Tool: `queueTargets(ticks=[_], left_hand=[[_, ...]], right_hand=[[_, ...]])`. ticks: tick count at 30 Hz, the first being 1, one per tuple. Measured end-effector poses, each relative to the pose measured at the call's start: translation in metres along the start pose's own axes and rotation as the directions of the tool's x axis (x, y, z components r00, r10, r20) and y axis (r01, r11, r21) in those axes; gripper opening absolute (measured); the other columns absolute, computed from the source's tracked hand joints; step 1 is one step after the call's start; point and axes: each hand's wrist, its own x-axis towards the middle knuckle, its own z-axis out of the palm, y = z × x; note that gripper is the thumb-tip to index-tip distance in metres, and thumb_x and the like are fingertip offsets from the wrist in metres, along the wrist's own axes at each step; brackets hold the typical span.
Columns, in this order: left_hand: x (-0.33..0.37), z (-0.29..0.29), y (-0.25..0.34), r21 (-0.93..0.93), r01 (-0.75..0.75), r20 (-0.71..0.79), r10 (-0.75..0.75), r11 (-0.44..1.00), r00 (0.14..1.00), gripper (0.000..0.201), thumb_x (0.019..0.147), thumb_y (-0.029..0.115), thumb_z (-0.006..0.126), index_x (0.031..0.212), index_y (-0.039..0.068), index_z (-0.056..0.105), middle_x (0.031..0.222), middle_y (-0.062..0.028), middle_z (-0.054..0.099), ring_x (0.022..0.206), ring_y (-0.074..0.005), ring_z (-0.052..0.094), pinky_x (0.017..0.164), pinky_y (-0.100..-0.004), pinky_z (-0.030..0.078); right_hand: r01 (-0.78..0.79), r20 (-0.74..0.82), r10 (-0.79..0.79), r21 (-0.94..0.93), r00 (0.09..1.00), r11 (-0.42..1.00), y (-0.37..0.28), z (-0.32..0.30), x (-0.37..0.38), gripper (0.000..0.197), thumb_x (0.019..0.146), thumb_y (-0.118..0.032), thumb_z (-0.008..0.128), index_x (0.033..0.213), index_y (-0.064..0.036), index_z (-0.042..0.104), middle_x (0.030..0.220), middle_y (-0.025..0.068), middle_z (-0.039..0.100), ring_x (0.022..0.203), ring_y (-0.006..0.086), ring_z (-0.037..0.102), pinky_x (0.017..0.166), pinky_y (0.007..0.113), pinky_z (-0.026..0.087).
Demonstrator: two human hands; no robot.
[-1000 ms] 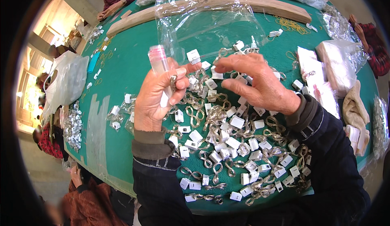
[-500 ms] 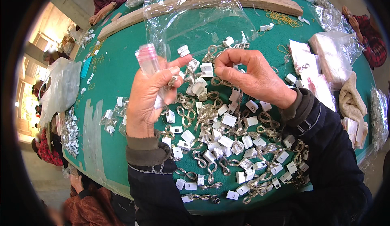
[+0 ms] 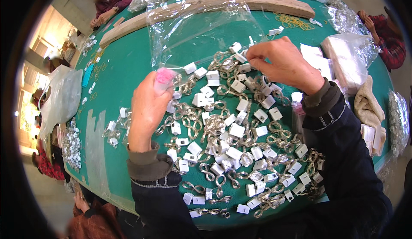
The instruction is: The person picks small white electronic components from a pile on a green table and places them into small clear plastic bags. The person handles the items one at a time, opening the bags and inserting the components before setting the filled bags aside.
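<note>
My left hand (image 3: 148,104) is closed around a small bundle of clear plastic bags (image 3: 164,79), pink at the upper end. The near left corner of a large clear plastic bag (image 3: 201,35) lies right beside that bundle. My right hand (image 3: 285,63) is closed in a pinch at the large bag's near right edge; what its fingertips hold, if anything, I cannot make out. Between and below my hands spreads a heap of small white plastic boxes (image 3: 237,130) with bundled silvery cords (image 3: 189,123).
A wooden plank (image 3: 206,5) crosses the green table (image 3: 118,76). Yellow rubber bands (image 3: 292,21) lie beyond my right hand. Stacked clear bags (image 3: 343,63) and a beige cloth (image 3: 368,101) sit at right. Packed bags (image 3: 115,127) lie at left. Other people (image 3: 113,1) sit around.
My right hand has moved away and to the right. The left hand has turned and shifted slightly left, its forefinger no longer stretched out. The large bag has shifted slightly left.
</note>
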Motion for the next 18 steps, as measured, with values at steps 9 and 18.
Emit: queueTargets(ticks=[9,18], left_hand=[[-0.017,0.030,0.035,-0.565,-0.070,0.068,0.132,0.822,0.989,0.030,0.085,-0.008,0.064,0.113,0.002,0.061,0.099,-0.0055,0.070,0.086,-0.0092,0.064,0.073,-0.0240,0.051],[-0.018,0.045,0.030,-0.408,-0.087,0.217,0.188,0.909,0.958,0.018,0.089,0.003,0.070,0.103,0.002,0.058,0.096,-0.0038,0.070,0.089,-0.0095,0.063,0.079,-0.0264,0.051]], right_hand=[[0.034,0.204,-0.251,0.709,0.946,0.704,-0.007,-0.013,0.000,0.033,0.096,-0.017,0.059,0.122,0.0014,0.064,0.109,0.0161,0.072,0.101,0.0205,0.068,0.088,0.030,0.053],[0.087,0.498,-0.387,0.523,0.776,0.848,0.005,-0.022,-0.006,0.026,0.089,-0.016,0.061,0.110,-0.0044,0.070,0.100,0.0099,0.074,0.092,0.0245,0.070,0.083,0.035,0.053]])
